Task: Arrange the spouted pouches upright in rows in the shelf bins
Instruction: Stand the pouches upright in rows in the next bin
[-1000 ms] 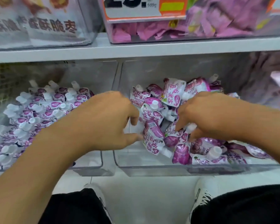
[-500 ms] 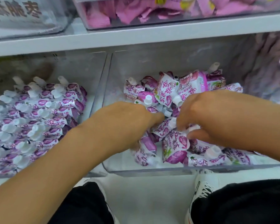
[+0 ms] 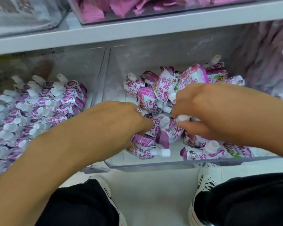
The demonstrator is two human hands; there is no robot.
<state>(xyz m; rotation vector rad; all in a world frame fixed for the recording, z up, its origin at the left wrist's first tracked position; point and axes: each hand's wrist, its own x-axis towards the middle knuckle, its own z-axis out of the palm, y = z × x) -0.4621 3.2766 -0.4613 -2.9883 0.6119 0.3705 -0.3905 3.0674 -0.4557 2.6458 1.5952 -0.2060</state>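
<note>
Purple-and-white spouted pouches lie jumbled in the clear middle bin. In the clear left bin several pouches stand in neat rows, white caps up. My left hand reaches into the middle bin, fingers curled round pouches at the pile's front left. My right hand pinches a white-capped pouch by its spout at the pile's centre. Both hands hide the pouches beneath them.
A grey shelf edge runs above the bins, with bins of pink packets on it. Another bin with pale purple packs sits at the right. My knees and white shoes are on the white floor below.
The view has tilted down and closer. My left hand has moved right into the middle bin and closed on pouches; my right hand keeps its pinch on a spout near the pile's centre.
</note>
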